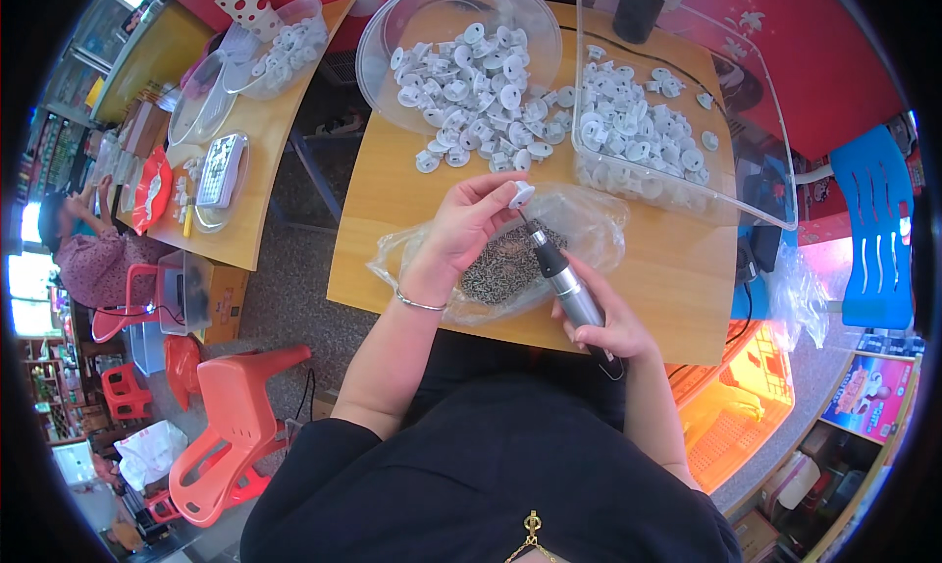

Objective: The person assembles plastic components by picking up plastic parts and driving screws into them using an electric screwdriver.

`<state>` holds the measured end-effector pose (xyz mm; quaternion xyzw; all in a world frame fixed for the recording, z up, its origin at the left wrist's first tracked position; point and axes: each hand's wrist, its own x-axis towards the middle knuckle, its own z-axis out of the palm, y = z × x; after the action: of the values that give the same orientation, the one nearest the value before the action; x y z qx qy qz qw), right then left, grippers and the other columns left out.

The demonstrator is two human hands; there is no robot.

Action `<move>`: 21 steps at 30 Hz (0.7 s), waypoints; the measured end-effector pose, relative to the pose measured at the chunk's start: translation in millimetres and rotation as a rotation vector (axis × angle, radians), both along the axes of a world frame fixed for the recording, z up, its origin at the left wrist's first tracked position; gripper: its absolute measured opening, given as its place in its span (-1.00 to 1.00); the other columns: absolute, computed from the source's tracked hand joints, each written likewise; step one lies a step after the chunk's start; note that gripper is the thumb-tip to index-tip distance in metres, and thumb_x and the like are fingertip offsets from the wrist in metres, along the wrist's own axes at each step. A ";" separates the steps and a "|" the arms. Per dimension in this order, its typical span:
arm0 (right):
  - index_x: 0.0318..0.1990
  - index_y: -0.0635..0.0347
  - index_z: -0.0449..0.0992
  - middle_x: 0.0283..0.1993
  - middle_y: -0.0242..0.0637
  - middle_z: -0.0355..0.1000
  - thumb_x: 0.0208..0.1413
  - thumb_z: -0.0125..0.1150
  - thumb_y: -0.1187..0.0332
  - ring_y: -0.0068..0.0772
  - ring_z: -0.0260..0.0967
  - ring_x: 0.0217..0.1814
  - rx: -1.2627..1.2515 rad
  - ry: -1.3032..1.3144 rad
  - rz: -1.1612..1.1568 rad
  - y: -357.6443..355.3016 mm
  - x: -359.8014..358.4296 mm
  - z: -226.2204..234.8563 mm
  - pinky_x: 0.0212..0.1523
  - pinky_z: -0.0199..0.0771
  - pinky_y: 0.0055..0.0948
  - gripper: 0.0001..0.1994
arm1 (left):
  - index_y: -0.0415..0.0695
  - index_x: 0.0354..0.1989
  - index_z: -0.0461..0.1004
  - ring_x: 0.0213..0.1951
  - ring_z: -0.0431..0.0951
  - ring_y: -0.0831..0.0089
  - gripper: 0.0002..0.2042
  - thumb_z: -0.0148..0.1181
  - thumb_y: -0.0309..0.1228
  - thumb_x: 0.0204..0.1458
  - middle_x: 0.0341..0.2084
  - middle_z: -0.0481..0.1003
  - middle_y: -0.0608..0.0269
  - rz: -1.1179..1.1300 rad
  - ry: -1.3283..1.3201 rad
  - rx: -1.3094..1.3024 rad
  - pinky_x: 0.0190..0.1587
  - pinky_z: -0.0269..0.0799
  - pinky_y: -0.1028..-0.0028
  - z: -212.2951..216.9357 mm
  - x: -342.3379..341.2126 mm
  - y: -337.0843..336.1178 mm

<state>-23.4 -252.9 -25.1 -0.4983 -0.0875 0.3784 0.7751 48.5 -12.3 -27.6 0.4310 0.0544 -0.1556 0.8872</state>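
Note:
A small white plastic part (523, 194) is pinched in the fingertips of my left hand (469, 219). My right hand (613, 318) is wrapped round a silver and black electric screwdriver (571, 286), its tip pointing up at the white part. Whether the tip touches the part or a screw is too small to tell. Below both hands lies an open clear plastic bag (601, 231) with a heap of small dark screws (502, 268) in it. Just beyond, loose white parts (481, 131) spill from a tipped clear round tub (378, 48).
A clear rectangular bin (782, 160) holding many similar white parts stands at the right of the wooden table (383, 185). On the left, another table (257, 185) carries a tub of white parts (291, 51). A red chair (235, 406) and an orange crate (741, 411) flank me.

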 end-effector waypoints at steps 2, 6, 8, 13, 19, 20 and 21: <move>0.38 0.06 -0.14 -0.17 -0.21 0.32 -0.26 0.42 0.32 -0.57 0.29 -0.42 0.002 0.001 -0.002 0.2 -0.2 0.1 -0.50 0.32 -0.62 0.02 | -0.23 -0.06 0.48 -0.25 0.52 0.55 -0.74 0.17 -0.45 0.08 -0.29 0.54 0.26 -0.001 0.000 0.000 -0.15 0.46 0.54 -0.1 0.2 -0.1; 0.38 0.07 -0.15 -0.19 -0.18 0.32 -0.26 0.44 0.25 -0.55 0.28 -0.48 -0.002 -0.012 -0.012 2.1 -0.3 -0.3 -0.53 0.30 -0.61 0.04 | -0.23 -0.05 0.48 -0.25 0.52 0.56 -0.74 0.18 -0.46 0.07 -0.28 0.54 0.27 -0.008 -0.010 -0.002 -0.15 0.45 0.55 -2.0 0.5 0.4; 0.38 0.07 -0.15 -0.21 -0.15 0.32 -0.26 0.46 0.17 -0.53 0.27 -0.53 -0.012 -0.033 -0.020 2.4 -0.2 -0.9 -0.56 0.29 -0.60 0.06 | -0.23 -0.06 0.48 -0.25 0.52 0.56 -0.74 0.18 -0.47 0.07 -0.28 0.54 0.27 -0.009 -0.017 0.001 -0.15 0.45 0.56 -2.0 0.7 0.2; 0.39 0.06 -0.15 -0.21 -0.15 0.32 -0.24 0.44 0.21 -0.54 0.26 -0.53 -0.024 -0.029 -0.012 2.0 0.1 -2.3 -0.54 0.30 -0.61 0.04 | -0.23 -0.08 0.49 -0.25 0.52 0.59 -0.75 0.19 -0.48 0.06 -0.28 0.55 0.29 0.026 -0.021 0.051 -0.17 0.44 0.58 -4.0 -0.1 -2.7; 0.39 0.05 -0.15 -0.20 -0.14 0.31 -0.19 0.40 0.24 -0.54 0.26 -0.51 -0.058 0.011 -0.021 2.6 -0.3 4.0 -0.53 0.32 -0.60 0.00 | -0.25 -0.05 0.47 -0.21 0.52 0.53 -0.76 0.13 -0.49 0.11 -0.26 0.54 0.24 0.049 -0.067 0.107 -0.11 0.44 0.51 -6.8 -0.7 -4.9; 0.39 0.05 -0.15 -0.20 -0.14 0.31 -0.19 0.40 0.24 -0.54 0.26 -0.51 -0.057 0.011 -0.021 2.0 -0.1 4.8 -0.53 0.32 -0.60 0.00 | -0.26 -0.06 0.47 -0.21 0.52 0.53 -0.76 0.13 -0.48 0.10 -0.26 0.54 0.24 0.056 -0.074 0.117 -0.11 0.44 0.51 -6.8 -0.8 -5.3; 0.38 0.03 -0.12 -0.19 -0.19 0.31 -0.19 0.30 0.38 -0.56 0.27 -0.46 -0.057 0.014 -0.009 0.9 0.3 5.4 -0.49 0.34 -0.60 -0.06 | -0.26 -0.06 0.48 -0.22 0.52 0.53 -0.76 0.14 -0.48 0.10 -0.27 0.54 0.24 0.063 -0.081 0.128 -0.11 0.44 0.51 -6.6 -0.9 -5.5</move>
<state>-23.0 -252.0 -19.7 -0.5179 -0.0691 0.3806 0.7630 47.6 -17.8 -34.2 0.4907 0.0417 -0.1061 0.8638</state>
